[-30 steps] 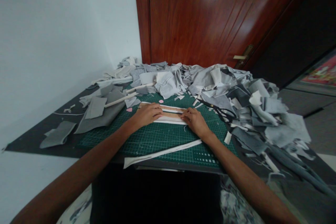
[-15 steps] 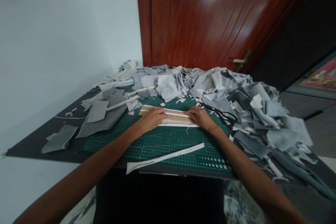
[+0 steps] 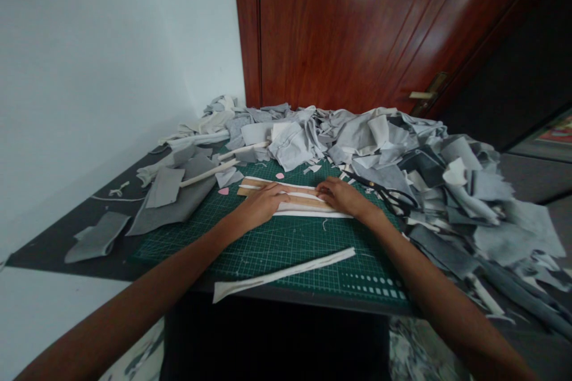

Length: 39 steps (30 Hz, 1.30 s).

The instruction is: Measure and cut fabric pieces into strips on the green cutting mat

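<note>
Both hands are at a layered piece of white fabric with tan strips (image 3: 297, 208), lying crosswise on a green cutting mat (image 3: 286, 244). My left hand (image 3: 267, 201) is on its left half, fingers bent and pressed onto a white fabric strip (image 3: 302, 194). On the right half, my right hand (image 3: 338, 193) has its fingertips pinched on the same strip. The palms and fingers cover parts of the layers. Closer to me lies a separate narrow white fabric strip (image 3: 286, 274), untouched.
Black-handled scissors (image 3: 379, 189) lie right of my right hand. Grey and white fabric scraps (image 3: 304, 143) are heaped along the back and right side. Grey pieces (image 3: 179, 205) lie at left. Two pink chalk-like pieces (image 3: 223, 191) sit on the mat. A wooden door (image 3: 330, 30) stands behind.
The view has shifted slightly. Both hands stay on the layered fabric, with the fingers of my right hand a little more curled; the loose strip in front has not been touched.
</note>
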Available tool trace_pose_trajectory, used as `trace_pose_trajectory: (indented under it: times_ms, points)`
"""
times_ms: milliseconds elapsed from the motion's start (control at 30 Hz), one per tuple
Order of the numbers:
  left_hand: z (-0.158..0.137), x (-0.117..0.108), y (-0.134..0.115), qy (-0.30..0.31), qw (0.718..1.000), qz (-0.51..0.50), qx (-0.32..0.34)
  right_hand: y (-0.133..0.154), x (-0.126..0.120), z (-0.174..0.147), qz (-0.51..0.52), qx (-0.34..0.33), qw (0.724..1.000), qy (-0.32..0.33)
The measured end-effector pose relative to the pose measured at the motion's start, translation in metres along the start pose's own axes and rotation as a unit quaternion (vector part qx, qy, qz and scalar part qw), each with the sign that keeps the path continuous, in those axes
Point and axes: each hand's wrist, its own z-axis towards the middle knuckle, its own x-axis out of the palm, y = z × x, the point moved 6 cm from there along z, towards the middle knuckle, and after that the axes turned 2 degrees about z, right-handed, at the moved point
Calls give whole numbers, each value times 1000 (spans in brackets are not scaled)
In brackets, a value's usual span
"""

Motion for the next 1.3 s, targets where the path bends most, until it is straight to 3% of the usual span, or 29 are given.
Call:
trace_pose_trajectory:
  times_ms: [267, 500, 733, 833, 1033, 1167, 1300]
  points:
    - [1, -9, -5, -10, 1000, 17, -22, -11, 1, -1, 35, 14, 999, -34]
    - [2, -14, -6, -10, 1000, -5, -19, -11, -12, -12, -20, 1, 996, -82]
    - [1, -14, -4, -3, 1000, -12, -17, -45, -41, -29, 6, 106, 977, -183]
    - [1, -14, -4, -2, 1000, -13, -21, -58, -58, -40, 95, 123, 947, -279]
    - [1, -12, -3, 8, 999, -15, -31, -65, -91, -67, 263, 136, 819, -492]
    - [1, -10, -3, 8, 999, -15, -33, -52, -103, -77, 231, 90, 792, -558]
    - [0, -9, -2, 2, 999, -13, -38, -51, -104, -81, 192, 99, 785, -581]
